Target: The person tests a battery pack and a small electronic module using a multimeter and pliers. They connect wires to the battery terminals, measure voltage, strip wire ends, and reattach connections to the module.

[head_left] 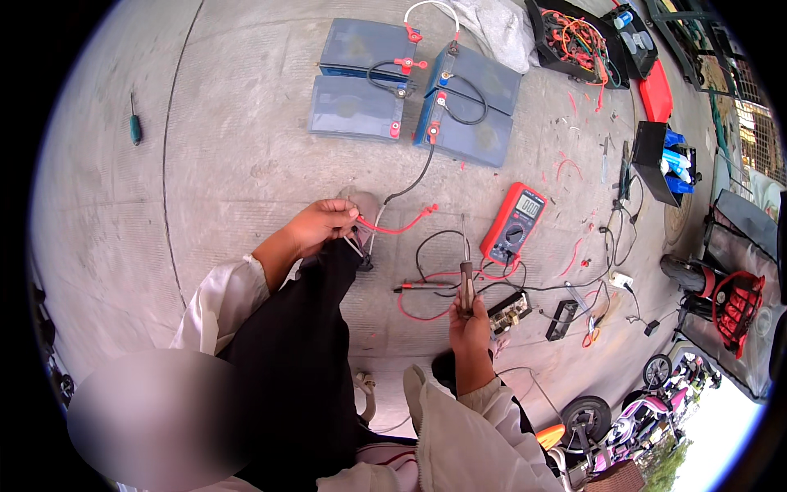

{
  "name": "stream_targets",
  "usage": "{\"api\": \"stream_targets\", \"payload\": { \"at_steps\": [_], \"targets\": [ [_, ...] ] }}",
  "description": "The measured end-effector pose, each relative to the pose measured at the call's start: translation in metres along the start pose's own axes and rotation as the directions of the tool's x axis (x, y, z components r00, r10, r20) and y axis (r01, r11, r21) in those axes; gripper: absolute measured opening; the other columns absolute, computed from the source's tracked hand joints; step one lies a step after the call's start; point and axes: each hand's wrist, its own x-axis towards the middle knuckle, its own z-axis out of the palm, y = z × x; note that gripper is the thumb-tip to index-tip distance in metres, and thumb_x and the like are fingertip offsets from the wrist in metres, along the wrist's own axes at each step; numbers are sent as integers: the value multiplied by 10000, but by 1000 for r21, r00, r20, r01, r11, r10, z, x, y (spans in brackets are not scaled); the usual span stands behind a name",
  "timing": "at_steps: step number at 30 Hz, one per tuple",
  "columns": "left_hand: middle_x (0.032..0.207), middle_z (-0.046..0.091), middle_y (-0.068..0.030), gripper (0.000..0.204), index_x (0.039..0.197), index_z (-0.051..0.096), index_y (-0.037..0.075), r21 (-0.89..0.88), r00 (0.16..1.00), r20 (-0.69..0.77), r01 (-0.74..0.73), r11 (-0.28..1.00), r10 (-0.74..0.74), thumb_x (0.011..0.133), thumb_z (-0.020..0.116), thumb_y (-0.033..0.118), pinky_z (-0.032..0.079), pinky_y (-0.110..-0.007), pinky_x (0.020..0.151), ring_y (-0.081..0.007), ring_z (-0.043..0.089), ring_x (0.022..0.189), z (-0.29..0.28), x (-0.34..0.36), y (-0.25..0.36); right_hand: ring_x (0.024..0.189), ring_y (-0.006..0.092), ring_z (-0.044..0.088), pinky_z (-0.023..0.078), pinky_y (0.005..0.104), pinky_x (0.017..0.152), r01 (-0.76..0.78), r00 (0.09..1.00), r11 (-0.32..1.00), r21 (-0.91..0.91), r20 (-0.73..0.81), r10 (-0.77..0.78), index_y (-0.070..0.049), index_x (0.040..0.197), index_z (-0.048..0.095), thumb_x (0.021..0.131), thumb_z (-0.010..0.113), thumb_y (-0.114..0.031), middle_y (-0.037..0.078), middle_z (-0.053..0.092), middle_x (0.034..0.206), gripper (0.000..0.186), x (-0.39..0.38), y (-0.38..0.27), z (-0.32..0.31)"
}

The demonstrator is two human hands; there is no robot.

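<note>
My left hand [321,225] pinches a short red wire [393,230] near one end. The wire's other end, with a red-sleeved tip, points right. In my right hand [470,326] is a screwdriver [467,283], its shaft pointing away from me. Just right of it lies a red multimeter [514,223] with its display lit. Red and black test leads [426,285] loop on the ground between my hands. Farther off stand several grey-blue batteries [358,107] in two columns, joined by short cables [484,111]. A black cable [414,182] runs from the nearer right battery toward my shoe.
A green-handled screwdriver [135,127] lies far left. At the back right is a black box of tangled wires [578,45], with another black box [656,164] nearer. A circuit board [510,313], orange-handled scissors [590,334] and wire scraps lie right. Parked scooters [648,418] stand lower right.
</note>
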Motion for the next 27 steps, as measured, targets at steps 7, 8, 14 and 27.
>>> {"api": "stream_targets", "payload": {
  "at_steps": [7,8,14,27],
  "targets": [
    [803,590,21,132,936,657,53,151,973,225,22,988,-56,953,584,163,415,-241,755,-92,501,733,26,-5,24,797,184,632,496,299,680,513,817,474,-715,239,-524,-38,1158,587,972,558,-286,72,655,923,312,48,-17,54],
    [792,580,16,142,914,649,50,165,977,204,24,986,-57,953,580,168,411,-247,758,-100,498,742,27,-7,23,787,174,630,487,290,660,421,906,711,-564,222,-360,-37,1128,596,967,566,-271,72,656,913,285,35,-28,81],
    [796,579,13,153,922,649,42,220,968,242,15,975,-70,949,581,176,408,-254,764,-104,495,763,36,-2,26,730,111,603,435,234,572,106,933,968,-229,360,-17,-49,1024,611,940,605,-173,70,668,895,150,26,-56,124],
    [864,625,28,148,997,656,35,344,1000,4,-3,939,1,952,593,161,447,-233,754,-70,532,777,35,6,22,1075,293,624,527,382,946,-221,897,964,146,419,142,9,979,627,928,584,-73,153,657,1071,105,41,-61,121]
  ]
}}
